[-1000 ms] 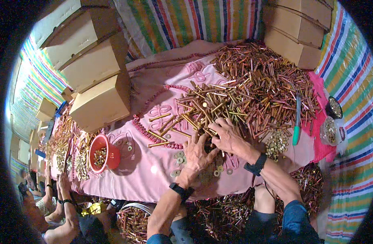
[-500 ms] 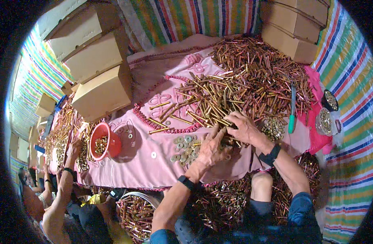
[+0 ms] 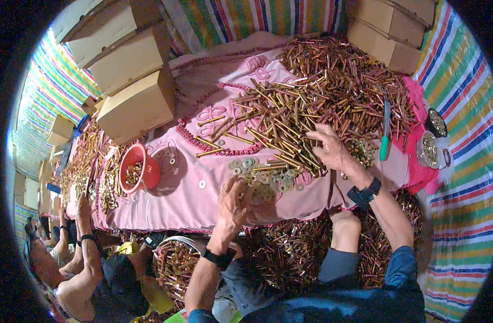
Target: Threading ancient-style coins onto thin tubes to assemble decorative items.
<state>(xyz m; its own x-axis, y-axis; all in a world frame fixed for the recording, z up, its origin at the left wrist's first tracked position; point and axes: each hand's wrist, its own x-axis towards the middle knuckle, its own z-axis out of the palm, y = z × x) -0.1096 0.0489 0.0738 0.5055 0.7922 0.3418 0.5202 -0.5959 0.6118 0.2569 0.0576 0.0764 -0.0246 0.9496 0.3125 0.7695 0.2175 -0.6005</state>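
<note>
My left hand (image 3: 234, 207) is at the near left side of a patch of flat metal washers (image 3: 265, 180), fingers pointing away and apart; nothing shows in it. My right hand (image 3: 332, 155) rests against the near right end of a heap of long brass-coloured bolts (image 3: 289, 132), its fingers spread and bent over them. Whether its fingertips grip any bolt is hard to see. Beside that hand is a small pile of nuts (image 3: 360, 152). A single washer (image 3: 203, 184) lies apart to the left on the pink cloth (image 3: 174, 207).
A red bucket (image 3: 140, 169) of small metal parts stands left. A green-handled knife (image 3: 385, 134) lies right, near a clear tub (image 3: 429, 149) and a black bowl (image 3: 436, 123). Cardboard boxes (image 3: 139, 105) are stacked behind. Another person's arm (image 3: 87, 245) works at the left.
My left hand has drawn back toward me and left, off the bolts. My right hand has shifted slightly right and its fingers have lifted apart. More washers now show between the hands.
</note>
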